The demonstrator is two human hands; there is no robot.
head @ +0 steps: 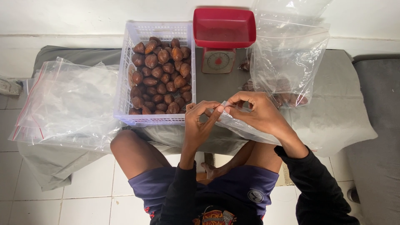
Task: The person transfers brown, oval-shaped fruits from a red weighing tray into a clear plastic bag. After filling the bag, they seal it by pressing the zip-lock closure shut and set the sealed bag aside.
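My left hand point(201, 122) and my right hand point(257, 111) meet in front of me, both pinching the top edge of a clear plastic bag point(239, 125) that lies across the low grey table point(216, 85). To the left of my left hand stands a white plastic basket point(125, 89) filled with several brown scaly fruits point(162, 77). Just behind my right hand another clear bag point(287, 58) stands upright with a few of the same fruits point(291, 98) at its bottom.
A red kitchen scale point(223, 35) with a round dial sits at the back between basket and bag. A pile of clear zip bags point(66, 104) lies on the table's left end. A grey cushion point(377, 137) is at the right; white floor tiles point(93, 191) lie below.
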